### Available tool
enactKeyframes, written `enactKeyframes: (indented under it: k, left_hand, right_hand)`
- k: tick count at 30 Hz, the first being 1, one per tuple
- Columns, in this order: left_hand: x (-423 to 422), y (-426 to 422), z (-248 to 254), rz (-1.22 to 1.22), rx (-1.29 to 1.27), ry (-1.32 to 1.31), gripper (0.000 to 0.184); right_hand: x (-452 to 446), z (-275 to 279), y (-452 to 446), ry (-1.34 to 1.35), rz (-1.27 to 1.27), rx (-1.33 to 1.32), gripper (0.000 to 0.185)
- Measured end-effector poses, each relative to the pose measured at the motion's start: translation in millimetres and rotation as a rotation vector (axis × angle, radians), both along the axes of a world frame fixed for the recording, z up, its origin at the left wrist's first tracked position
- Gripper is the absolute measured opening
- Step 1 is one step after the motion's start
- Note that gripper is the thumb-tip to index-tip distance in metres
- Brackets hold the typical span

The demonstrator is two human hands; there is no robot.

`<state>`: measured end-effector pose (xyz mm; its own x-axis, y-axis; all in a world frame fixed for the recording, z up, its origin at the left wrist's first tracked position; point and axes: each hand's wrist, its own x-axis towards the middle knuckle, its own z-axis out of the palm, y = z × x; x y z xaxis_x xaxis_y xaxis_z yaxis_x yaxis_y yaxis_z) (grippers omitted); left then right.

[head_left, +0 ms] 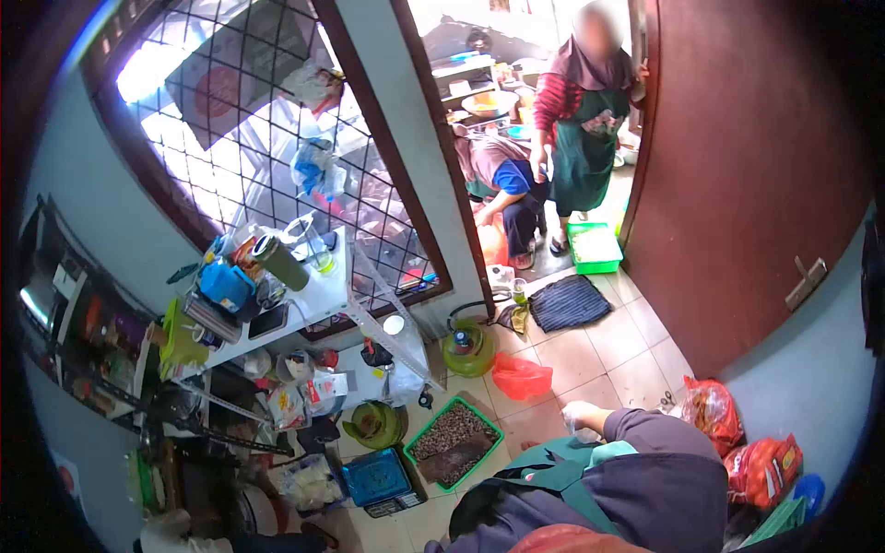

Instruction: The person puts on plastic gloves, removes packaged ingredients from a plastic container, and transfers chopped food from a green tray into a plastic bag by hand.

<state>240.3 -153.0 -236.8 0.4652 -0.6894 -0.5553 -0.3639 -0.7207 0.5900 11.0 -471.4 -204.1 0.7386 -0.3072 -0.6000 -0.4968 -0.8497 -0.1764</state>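
Green tray (479, 416) of brown bits (450, 433), stuffed red sacks (763, 470) at floor's (576, 358) right edge, right hand (583, 415) near red plastic (523, 377), finger spread unclear

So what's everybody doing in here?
The person up close has their right hand held out near a red plastic bag on the floor; I can't tell if it holds anything. A green tray of small brown pieces sits nearby. In the doorway, one person is crouching, and another stands with a hand at the brown door.
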Motion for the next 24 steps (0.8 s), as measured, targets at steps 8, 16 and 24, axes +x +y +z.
enactKeyframes:
  k: [8, 16, 24]
  left_hand:
    - [11, 22, 2, -0.031, 0.023, 0.003, 0.037]
    - [0, 77, 52, 0.136, -0.123, 0.059, 0.038]
    - [-37, 146, 61, 0.403, 0.007, -0.038, 0.035]
  right_hand:
    - [-16, 3, 40, 0.230, -0.001, 0.108, 0.027]
    - [30, -59, 23, 0.097, 0.490, -0.033, 0.020]
    - [106, -131, 13, -0.310, 0.597, 0.124, 0.029]
